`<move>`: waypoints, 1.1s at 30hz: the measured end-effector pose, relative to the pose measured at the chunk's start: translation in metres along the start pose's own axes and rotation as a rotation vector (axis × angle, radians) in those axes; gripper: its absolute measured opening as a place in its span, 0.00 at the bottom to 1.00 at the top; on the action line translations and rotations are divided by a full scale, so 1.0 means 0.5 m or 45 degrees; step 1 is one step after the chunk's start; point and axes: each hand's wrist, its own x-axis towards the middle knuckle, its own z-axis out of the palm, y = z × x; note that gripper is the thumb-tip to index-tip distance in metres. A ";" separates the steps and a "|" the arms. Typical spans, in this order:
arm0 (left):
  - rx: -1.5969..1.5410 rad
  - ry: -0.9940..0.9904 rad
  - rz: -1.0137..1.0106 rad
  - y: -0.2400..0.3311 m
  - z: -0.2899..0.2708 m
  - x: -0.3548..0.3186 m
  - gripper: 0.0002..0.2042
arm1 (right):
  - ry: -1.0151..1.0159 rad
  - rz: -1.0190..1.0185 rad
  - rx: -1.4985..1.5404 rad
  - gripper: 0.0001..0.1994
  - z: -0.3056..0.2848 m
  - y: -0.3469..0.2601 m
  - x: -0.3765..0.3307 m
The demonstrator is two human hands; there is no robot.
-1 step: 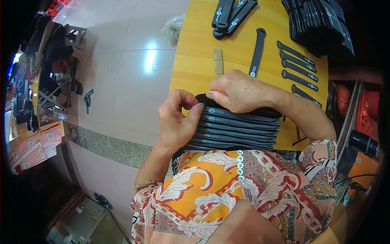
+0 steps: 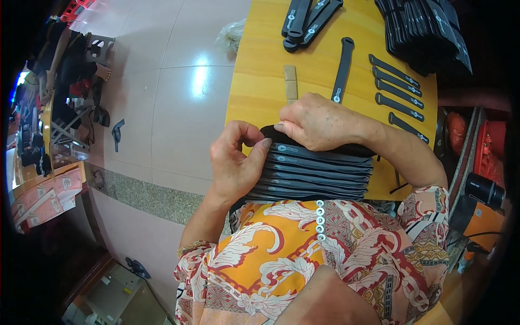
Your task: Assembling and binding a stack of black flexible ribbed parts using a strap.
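Note:
A stack of dark grey fabric straps with pale printed marks lies against my front at the near edge of the table. My left hand is closed, thumb and forefinger pinching the left end of the farthest strap. Just right of it, my right hand is curled shut, its thumb and forefinger on the black far edge of the same strap. The palm and other fingers hide part of that strap. Beyond my right hand a single black strap lies lengthwise, beside a tan folded strip.
On the yellow table, several separate straps lie in a row at right. A loose bunch of straps is at the far edge, with a large bundle at far right. A plastic bag sits by the left edge.

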 end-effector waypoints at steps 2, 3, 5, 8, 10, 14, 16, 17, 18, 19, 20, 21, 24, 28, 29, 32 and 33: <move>-0.023 -0.004 0.079 -0.006 -0.002 -0.005 0.08 | 0.021 0.010 -0.007 0.16 0.005 -0.002 -0.002; -0.022 -0.007 0.077 -0.009 -0.003 -0.007 0.08 | 0.042 0.017 -0.014 0.16 0.008 -0.004 -0.003; 0.007 0.001 0.096 -0.014 -0.003 -0.007 0.08 | 0.034 0.018 -0.035 0.16 0.010 -0.005 -0.004; 0.054 0.000 -0.016 0.001 -0.002 -0.006 0.11 | -0.058 -0.010 -0.096 0.18 0.003 -0.004 0.002; 0.041 0.028 -0.047 0.016 0.002 -0.005 0.13 | -0.140 -0.036 -0.132 0.19 -0.009 -0.008 0.007; 0.068 0.006 -0.128 0.020 -0.001 -0.002 0.18 | -0.265 -0.194 -0.022 0.19 -0.021 0.000 0.026; 0.066 -0.007 -0.123 0.016 0.002 -0.003 0.18 | -0.274 -0.210 0.044 0.19 -0.015 0.007 0.028; 0.067 -0.016 -0.122 0.015 0.001 -0.003 0.18 | -0.264 -0.205 0.050 0.18 -0.015 0.008 0.029; 0.067 -0.012 -0.121 0.015 0.001 -0.003 0.18 | -0.253 -0.198 0.057 0.18 -0.014 0.010 0.031; 0.043 -0.006 -0.133 0.015 0.002 -0.003 0.18 | -0.255 -0.200 0.055 0.18 -0.011 0.008 0.031; 0.019 -0.002 -0.147 0.014 0.003 -0.005 0.18 | -0.197 -0.168 0.051 0.17 -0.004 0.005 0.027; 0.019 -0.001 -0.149 0.014 0.004 -0.007 0.18 | -0.139 -0.136 0.047 0.17 0.003 0.004 0.026; 0.002 -0.002 -0.087 0.014 0.008 -0.015 0.17 | 0.019 -0.051 0.065 0.17 0.025 0.024 0.032; 0.063 -0.140 0.092 0.009 -0.007 -0.026 0.16 | -0.108 0.230 0.208 0.20 0.005 0.046 0.043; 0.095 -0.241 0.154 0.009 -0.013 -0.020 0.16 | -0.082 0.116 0.198 0.20 0.007 0.049 0.042; 0.359 -0.492 0.201 0.044 -0.022 0.005 0.13 | -0.092 0.013 0.175 0.21 0.011 0.052 0.041; 0.355 -0.505 0.200 0.045 -0.019 0.007 0.13 | -0.133 0.012 0.156 0.21 0.010 0.052 0.041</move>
